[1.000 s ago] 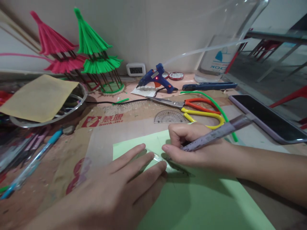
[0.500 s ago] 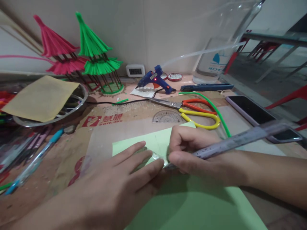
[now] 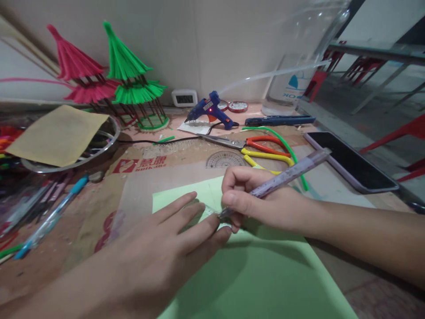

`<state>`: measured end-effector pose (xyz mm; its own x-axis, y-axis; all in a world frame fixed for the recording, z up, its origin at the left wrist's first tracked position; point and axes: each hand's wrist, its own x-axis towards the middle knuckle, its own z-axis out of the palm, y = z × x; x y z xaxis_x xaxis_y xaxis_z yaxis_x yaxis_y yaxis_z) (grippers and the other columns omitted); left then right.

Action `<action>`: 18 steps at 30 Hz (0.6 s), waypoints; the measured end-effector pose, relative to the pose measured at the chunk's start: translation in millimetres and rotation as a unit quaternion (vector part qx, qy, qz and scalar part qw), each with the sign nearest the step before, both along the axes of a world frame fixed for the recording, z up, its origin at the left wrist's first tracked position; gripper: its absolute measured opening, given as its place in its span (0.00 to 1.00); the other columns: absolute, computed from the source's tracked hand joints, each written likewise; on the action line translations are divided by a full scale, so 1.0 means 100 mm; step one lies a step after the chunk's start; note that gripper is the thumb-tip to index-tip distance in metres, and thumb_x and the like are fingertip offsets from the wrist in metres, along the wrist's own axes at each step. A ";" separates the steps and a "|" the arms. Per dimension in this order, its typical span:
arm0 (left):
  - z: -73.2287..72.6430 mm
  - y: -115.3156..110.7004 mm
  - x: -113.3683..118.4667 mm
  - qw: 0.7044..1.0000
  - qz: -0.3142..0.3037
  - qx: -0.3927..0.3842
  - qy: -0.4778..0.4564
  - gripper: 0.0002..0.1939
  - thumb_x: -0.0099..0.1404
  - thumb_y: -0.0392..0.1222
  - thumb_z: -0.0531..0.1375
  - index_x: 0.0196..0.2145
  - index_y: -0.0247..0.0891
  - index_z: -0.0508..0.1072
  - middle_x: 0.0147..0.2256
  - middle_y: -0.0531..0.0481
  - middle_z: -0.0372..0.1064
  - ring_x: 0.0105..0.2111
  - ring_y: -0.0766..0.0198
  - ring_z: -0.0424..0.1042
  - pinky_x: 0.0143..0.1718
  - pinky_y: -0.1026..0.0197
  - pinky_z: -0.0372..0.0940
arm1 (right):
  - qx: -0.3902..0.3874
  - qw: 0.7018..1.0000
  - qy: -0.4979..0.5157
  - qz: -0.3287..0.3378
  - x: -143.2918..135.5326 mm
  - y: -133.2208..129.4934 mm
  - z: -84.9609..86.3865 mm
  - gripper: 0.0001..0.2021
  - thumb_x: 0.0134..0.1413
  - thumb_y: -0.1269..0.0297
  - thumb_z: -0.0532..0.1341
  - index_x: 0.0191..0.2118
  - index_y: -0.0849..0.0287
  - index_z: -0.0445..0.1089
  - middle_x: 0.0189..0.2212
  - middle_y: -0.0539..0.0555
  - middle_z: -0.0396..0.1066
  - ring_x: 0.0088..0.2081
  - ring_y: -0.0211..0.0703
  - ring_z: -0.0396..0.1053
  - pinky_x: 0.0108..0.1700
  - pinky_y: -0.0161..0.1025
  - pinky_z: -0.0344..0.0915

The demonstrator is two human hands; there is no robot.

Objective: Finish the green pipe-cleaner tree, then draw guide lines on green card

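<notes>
A light green sheet of paper (image 3: 265,274) lies in front of me. My left hand (image 3: 175,235) rests flat on it with its fingers spread, pressing down a small clear piece (image 3: 208,210) that is mostly hidden under the fingers. My right hand (image 3: 259,197) is closed around a pale purple pen (image 3: 285,177). The pen's tip is beside my left index finger, close to the clear piece. Faint lines show on the paper above the fingers.
Behind the paper lie a clear protractor (image 3: 226,160), scissors (image 3: 255,148), a green strip (image 3: 300,170) and a blue glue gun (image 3: 209,110). A phone (image 3: 352,164) is on the right. Pink (image 3: 79,57) and green (image 3: 128,57) models stand back left, near a metal tray (image 3: 114,137).
My right hand and the pen have moved left and slightly up, and the pen's tip now shows. My left hand stays on the paper. The view has shifted slightly.
</notes>
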<state>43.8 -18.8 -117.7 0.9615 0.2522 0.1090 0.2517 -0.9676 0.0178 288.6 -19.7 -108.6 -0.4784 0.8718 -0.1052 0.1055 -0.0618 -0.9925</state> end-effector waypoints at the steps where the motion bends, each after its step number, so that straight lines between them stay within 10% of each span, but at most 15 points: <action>1: 0.01 0.00 0.01 1.000 -0.001 -0.002 -0.002 0.25 0.73 0.34 0.48 0.65 0.42 0.65 0.57 0.48 0.71 0.49 0.56 0.72 0.69 0.48 0.55 | 0.026 0.999 -0.016 -0.018 0.00 0.00 0.00 0.17 0.59 0.51 0.66 0.30 0.56 0.61 0.20 0.44 0.64 0.22 0.34 0.63 0.24 0.32 0.57; 7: 0.07 0.00 0.06 0.999 0.006 -0.027 -0.021 0.20 0.77 0.37 0.45 0.59 0.43 0.70 0.49 0.50 0.74 0.44 0.60 0.72 0.70 0.52 0.50 | 0.224 0.963 -0.141 -0.049 0.02 0.02 -0.03 0.19 0.64 0.64 0.58 0.23 0.56 0.53 0.19 0.42 0.51 0.22 0.32 0.52 0.25 0.33 0.50; 18: -0.03 0.01 0.04 1.000 0.003 -0.021 -0.016 0.19 0.76 0.37 0.47 0.60 0.42 0.67 0.51 0.48 0.73 0.47 0.59 0.72 0.70 0.49 0.50 | 0.269 0.952 -0.146 -0.006 0.01 0.04 -0.10 0.17 0.65 0.62 0.58 0.25 0.57 0.57 0.21 0.42 0.55 0.22 0.30 0.51 0.27 0.34 0.50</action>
